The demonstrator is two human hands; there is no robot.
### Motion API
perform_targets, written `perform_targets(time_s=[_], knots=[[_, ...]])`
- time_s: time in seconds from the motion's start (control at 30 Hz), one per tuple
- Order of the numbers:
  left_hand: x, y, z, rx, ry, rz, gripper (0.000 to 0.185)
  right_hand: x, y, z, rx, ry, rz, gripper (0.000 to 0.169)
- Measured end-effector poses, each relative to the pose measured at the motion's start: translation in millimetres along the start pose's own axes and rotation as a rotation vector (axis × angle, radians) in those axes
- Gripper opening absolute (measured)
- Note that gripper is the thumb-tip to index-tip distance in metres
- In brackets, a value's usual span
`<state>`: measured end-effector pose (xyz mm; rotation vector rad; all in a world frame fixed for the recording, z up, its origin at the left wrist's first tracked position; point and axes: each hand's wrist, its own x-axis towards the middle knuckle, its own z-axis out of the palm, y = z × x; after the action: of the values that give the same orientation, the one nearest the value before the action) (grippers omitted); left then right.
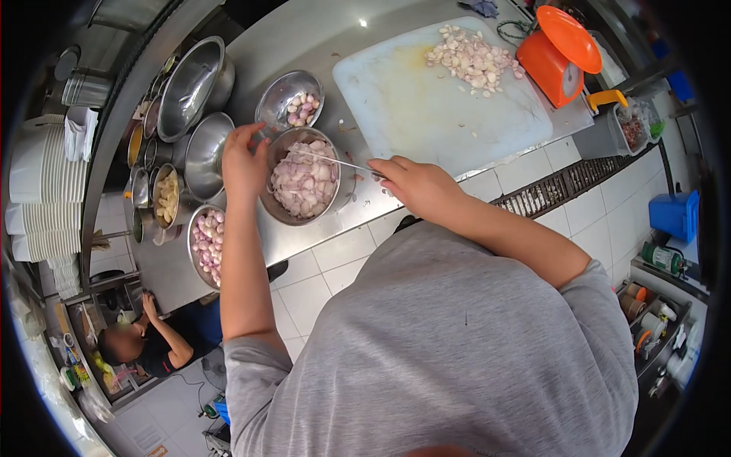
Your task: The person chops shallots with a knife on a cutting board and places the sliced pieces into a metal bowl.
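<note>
My right hand [416,185] grips a knife [342,162], its thin blade reaching over a deep steel bowl [342,188] full of sliced shallots [305,180]. At that bowl's left rim is my left hand [245,151], thumb and fingers apart; whether a small piece sits between them I cannot tell. A smaller steel bowl [271,100] with a few peeled shallots [303,108] stands just behind. On the white cutting board [411,108] lies a pile of sliced shallots [471,60]. Partly behind my left forearm, another bowl holds whole peeled shallots [208,237].
An orange kitchen scale [551,65] stands beyond the board's right end. Large steel bowls [197,85] and a container of peeled garlic [167,196] crowd the left. Stacked white plates [51,160] fill a shelf. A co-worker [154,343] is at the lower left, past the steel table [297,237].
</note>
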<state>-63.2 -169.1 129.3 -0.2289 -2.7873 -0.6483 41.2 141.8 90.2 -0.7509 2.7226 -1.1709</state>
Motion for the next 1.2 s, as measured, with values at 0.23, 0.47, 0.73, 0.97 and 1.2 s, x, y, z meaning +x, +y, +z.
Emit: perform_targets(time_s=[0.23, 0.47, 0.73, 0.97, 1.2], knots=[[103, -43, 86, 0.103, -0.443, -0.009, 0.022, -94, 52, -21, 0.141, 0.3, 0.356, 0.035], [147, -87, 144, 0.233, -0.778, -0.082, 0.025, -176, 53, -34, 0.273, 0.505, 0.714, 0.033], [90, 76, 94, -0.071, -0.336, 0.098, 0.027, -182, 74, -40, 0.295, 0.466, 0.726, 0.035], [-47, 189, 185, -0.367, -0.471, 0.222, 0.026, -136, 100, -36, 0.258, 0.341, 0.421, 0.04], [-63, 196, 198, -0.525, -0.322, 0.225, 0.021, -112, 109, -27, 0.214, 0.148, 0.393, 0.056]])
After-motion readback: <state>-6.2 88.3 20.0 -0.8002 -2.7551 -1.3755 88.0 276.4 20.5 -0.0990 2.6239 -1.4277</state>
